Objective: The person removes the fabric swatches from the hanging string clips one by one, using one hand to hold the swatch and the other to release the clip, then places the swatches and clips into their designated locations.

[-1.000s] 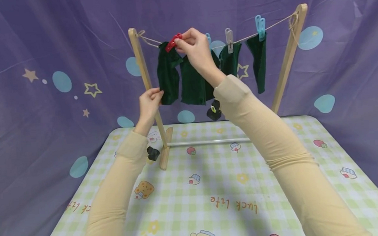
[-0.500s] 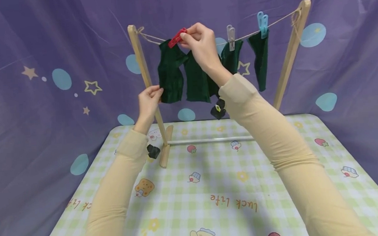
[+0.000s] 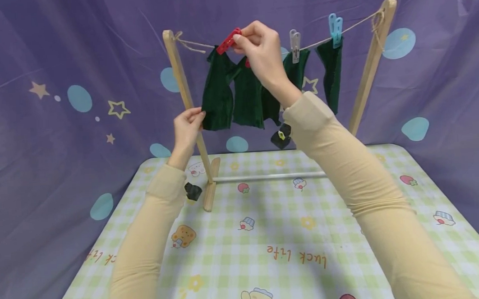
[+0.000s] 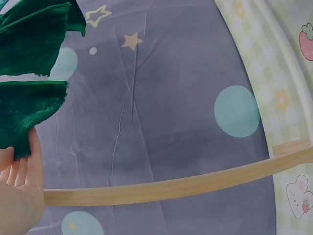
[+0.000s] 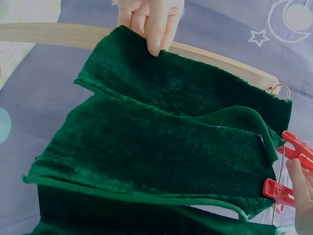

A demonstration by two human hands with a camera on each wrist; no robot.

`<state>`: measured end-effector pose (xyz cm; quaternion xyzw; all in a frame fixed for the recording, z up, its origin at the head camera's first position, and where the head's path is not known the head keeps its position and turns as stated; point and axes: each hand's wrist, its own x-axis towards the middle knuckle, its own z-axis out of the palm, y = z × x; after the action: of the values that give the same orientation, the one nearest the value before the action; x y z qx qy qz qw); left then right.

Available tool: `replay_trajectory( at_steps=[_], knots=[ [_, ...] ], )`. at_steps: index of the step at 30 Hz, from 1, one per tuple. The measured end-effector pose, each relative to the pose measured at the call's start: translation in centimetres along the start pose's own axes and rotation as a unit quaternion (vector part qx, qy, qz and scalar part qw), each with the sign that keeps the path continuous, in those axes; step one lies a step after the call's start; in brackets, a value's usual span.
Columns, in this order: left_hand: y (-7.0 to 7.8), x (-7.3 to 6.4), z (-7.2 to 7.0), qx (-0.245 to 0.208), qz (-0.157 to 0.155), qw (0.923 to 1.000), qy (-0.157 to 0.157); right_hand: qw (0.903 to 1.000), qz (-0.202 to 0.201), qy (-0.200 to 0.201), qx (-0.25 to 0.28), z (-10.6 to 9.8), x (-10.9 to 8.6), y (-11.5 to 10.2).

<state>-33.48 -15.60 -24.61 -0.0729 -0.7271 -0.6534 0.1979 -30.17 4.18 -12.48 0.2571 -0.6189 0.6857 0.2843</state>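
My right hand [image 3: 263, 53] pinches a red clothespin [image 3: 227, 41] by its handle end; the clip sits at the top edge of the leftmost green velvet piece [image 3: 217, 96] on the line. Low on that same piece, my left hand [image 3: 187, 125] holds the outer edge between thumb and fingers. In the left wrist view the left hand [image 4: 22, 191] grips a corner of the cloth. Beside the first clip, the right wrist view has a second red clothespin [image 5: 278, 192] on the neighbouring green piece [image 5: 161, 152]. My right palm is turned away in the head view.
A twine line [image 3: 319, 43] runs between a left wooden post [image 3: 178, 67] and a right one [image 3: 375, 61]. Farther right, a grey clothespin [image 3: 295, 47] and a blue clothespin [image 3: 336, 30] hold more green pieces. A checked cloth covers the table [image 3: 287, 291] below.
My right hand and the red clothespin have shifted right and slightly up, drawing the cloth's top along. A second red clip now shows below the right hand. The left hand stays nearly in place.
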Motion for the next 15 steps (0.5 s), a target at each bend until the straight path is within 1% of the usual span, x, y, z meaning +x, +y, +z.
replay_trajectory(
  at_steps=[5,8,10,12,15],
  knots=[
    [0.0,0.1,-0.1,0.003,-0.009,0.9999,0.002,0.9999,0.004,0.001,0.012,-0.5,0.1,0.2],
    [0.1,0.1,-0.2,0.020,-0.009,0.9998,0.003,1.0000,0.003,-0.003,0.008,-0.9,0.1,0.2],
    [0.1,-0.1,-0.3,0.037,-0.002,0.9993,-0.005,0.9999,0.004,-0.006,0.009,-1.3,0.2,0.6],
    [0.2,-0.3,-0.6,0.065,0.009,0.9977,-0.017,0.9999,0.008,-0.008,0.011,-1.7,0.3,0.9],
    [0.3,-0.9,-1.1,0.115,0.029,0.9921,-0.041,0.9996,0.017,-0.011,0.018,-2.4,0.0,1.3]
  ],
)
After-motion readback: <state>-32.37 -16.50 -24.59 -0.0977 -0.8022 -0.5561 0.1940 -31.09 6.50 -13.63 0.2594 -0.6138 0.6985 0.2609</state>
